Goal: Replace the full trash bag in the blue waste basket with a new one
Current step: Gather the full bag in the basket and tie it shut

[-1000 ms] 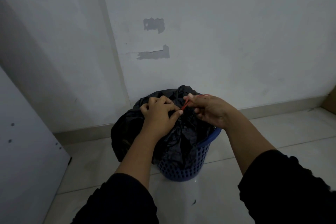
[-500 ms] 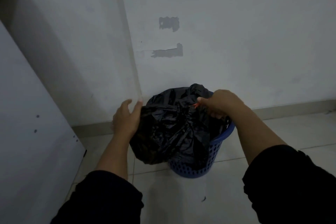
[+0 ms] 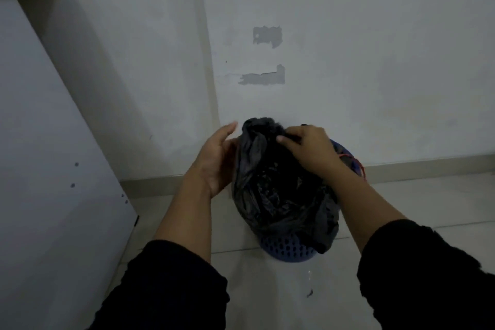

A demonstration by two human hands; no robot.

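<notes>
A black trash bag (image 3: pixel 276 195) bulges out of the blue waste basket (image 3: pixel 289 250), which stands on the floor by the wall. Most of the basket is covered by the bag; only its perforated lower wall and a bit of rim at the right show. My right hand (image 3: pixel 308 150) grips the gathered top of the bag. My left hand (image 3: pixel 217 161) is flat, palm against the bag's left side, fingers straight. A thin red string (image 3: pixel 357 165) hangs at the basket's right rim.
A white wall (image 3: pixel 348 61) with two grey patches rises right behind the basket. A white panel (image 3: pixel 53 169) leans at the left. The tiled floor (image 3: pixel 267 289) in front has a small dark scrap (image 3: pixel 309 293) on it.
My hands stopped working the red string at the bag's mouth. The left hand moved out to the bag's left side and opened flat; the right hand took hold of the gathered top.
</notes>
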